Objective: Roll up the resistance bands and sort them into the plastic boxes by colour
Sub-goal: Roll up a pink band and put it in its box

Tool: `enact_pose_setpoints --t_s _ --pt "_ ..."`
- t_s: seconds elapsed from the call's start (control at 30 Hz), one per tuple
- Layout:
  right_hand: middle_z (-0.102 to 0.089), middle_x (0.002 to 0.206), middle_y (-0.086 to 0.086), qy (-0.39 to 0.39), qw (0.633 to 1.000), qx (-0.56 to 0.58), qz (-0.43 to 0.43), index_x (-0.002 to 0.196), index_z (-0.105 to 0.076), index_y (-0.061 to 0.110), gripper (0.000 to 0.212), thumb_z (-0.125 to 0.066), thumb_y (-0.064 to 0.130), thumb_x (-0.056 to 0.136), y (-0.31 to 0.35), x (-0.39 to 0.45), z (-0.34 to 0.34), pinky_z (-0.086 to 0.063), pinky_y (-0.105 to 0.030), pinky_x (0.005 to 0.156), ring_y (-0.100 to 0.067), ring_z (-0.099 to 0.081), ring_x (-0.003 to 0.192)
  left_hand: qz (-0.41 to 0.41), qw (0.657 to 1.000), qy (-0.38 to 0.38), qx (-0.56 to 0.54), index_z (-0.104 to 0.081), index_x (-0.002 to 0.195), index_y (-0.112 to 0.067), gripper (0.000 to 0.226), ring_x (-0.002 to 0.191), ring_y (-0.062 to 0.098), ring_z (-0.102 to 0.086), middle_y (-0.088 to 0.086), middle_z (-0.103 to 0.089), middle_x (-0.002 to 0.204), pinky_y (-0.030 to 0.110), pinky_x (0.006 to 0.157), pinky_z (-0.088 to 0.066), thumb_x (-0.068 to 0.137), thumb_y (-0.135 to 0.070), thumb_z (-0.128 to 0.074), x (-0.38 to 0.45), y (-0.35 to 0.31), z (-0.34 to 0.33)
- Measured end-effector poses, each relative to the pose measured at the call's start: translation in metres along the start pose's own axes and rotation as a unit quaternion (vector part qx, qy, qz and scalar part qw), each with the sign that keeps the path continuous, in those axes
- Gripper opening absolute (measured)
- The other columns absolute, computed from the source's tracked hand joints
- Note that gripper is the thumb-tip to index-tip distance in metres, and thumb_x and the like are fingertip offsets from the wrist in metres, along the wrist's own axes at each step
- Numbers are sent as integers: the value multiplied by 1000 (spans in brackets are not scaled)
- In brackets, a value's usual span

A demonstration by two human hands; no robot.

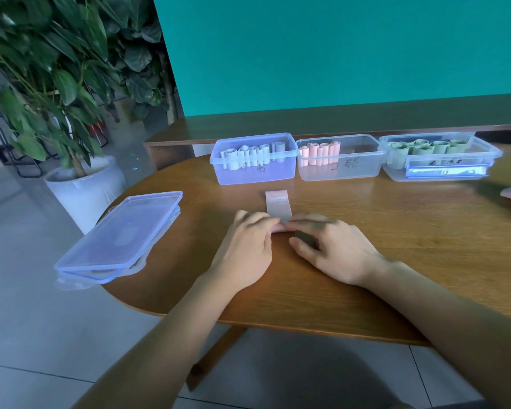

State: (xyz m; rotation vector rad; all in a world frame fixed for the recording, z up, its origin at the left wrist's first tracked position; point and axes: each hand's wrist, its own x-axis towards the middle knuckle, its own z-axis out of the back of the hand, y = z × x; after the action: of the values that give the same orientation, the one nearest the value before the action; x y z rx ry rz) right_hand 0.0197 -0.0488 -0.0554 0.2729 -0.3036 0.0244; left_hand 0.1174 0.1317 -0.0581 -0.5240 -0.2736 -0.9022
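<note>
At the centre of the frame you have a pink band (278, 205) lying flat on the table (396, 231), its near end curled into a small roll under your fingertips. Your left hand (245, 246) rests palm down with its fingers bent onto the roll's left part, and your right hand (334, 249) does the same on the right part, thumb tucked toward the table; both pinch the roll lightly rather than closing tight. The band's loose end runs away from you toward the upper middle of the frame.

Beyond it, along the far edge of the table, stand three clear boxes in a row. The left box (254, 175) holds pale blue-grey rolls, the middle box (348, 172) holds pink rolls (319, 153) at its left end, and the right box (443, 169) holds green rolls.

At the left of the frame a stack of lids (121, 237) overhangs the table edge. A potted plant (56, 84) fills the upper left, and a teal wall (337, 48) fills the upper right.
</note>
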Motion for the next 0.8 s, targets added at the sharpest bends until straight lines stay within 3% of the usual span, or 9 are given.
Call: enact_pose_setpoints --t_s 0.13,0.2,0.3,0.4,0.5,0.63,0.8 --pt "-44 149 25 1 1000 -2 0 143 -47 45 41 -42 51 102 -4 8 -1 -47 -27 76 -5 -58 108 -13 998 -56 -7 -70 121 -23 38 112 18 -48 -10 -65 117 33 100 -45 96 -3 -51 3 3 -3" --pt "-45 149 24 1 1000 -3 0 143 -48 44 41 -43 50 102 -5 12 -1 -48 -27 77 -5 -58 107 -28 998 -52 -8 -71 118 -32 40 109 16 -47 -16 -64 111 27 98 -42 97 -6 -51 3 4 -2" --pt "-46 147 22 -8 1000 14 8 142 -48 44 40 -44 48 102 -6 15 -1 -52 -31 84 -7 -57 114 -30 999 -35 -5 -69 118 -38 40 108 16 -46 -20 -63 114 30 98 -43 97 -10 -49 9 7 -4" --pt "-48 145 24 -12 1000 19 16 139 -50 47 37 -45 48 102 -8 18 -3 -52 -31 82 -6 -58 109 -14 999 -33 1 -68 123 -25 33 111 20 -47 -12 -66 120 41 98 -46 98 -12 -51 16 13 -9" --pt "-46 146 26 -8 1000 10 5 140 -49 47 39 -44 49 101 -11 23 -5 -52 -32 83 -8 -58 109 -12 999 -40 20 -67 127 -17 33 116 19 -46 -6 -65 123 40 101 -45 99 -13 -50 20 15 -11" --pt "-47 145 26 -8 1000 1 -6 140 -49 43 40 -45 49 101 -14 30 -6 -50 -32 86 -9 -59 106 -29 998 -58 2 -71 117 -24 33 108 19 -48 -10 -66 112 34 96 -45 97 -7 -51 21 14 -9" --pt "-52 141 22 -30 999 27 9 137 -53 43 36 -48 45 101 -16 33 -5 -50 -30 82 4 -43 87 -2 999 -24 21 -66 124 -22 32 112 19 -46 -9 -65 122 41 98 -45 100 -14 -47 29 19 -13"
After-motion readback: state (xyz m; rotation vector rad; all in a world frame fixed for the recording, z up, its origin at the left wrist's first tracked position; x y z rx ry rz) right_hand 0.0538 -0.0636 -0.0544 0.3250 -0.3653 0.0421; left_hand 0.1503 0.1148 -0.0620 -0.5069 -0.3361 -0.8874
